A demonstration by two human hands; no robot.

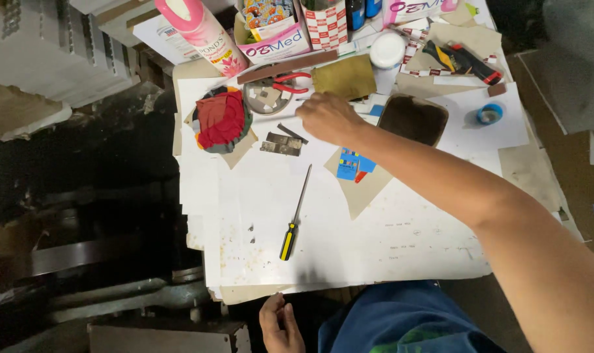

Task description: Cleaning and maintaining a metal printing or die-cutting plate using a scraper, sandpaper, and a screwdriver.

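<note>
Left hand [280, 323] rests loosely curled, empty, at the table's near edge. Right hand [328, 116] reaches beside the round metal tin [265, 98]; whether it pinches anything cannot be told. Tin judged light, rigid, slick; grasp by rim. Paper-covered table [349, 242] is cluttered; dim room.

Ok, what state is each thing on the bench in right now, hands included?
Right hand: fingers curled, reaching over the round tin; whether it holds anything is hidden.
Left hand: open, empty, at the table's near edge.
Screwdriver: lying flat, untouched.
Red-handled pliers: lying across the round tin.
Pink bottle: capped.
</note>
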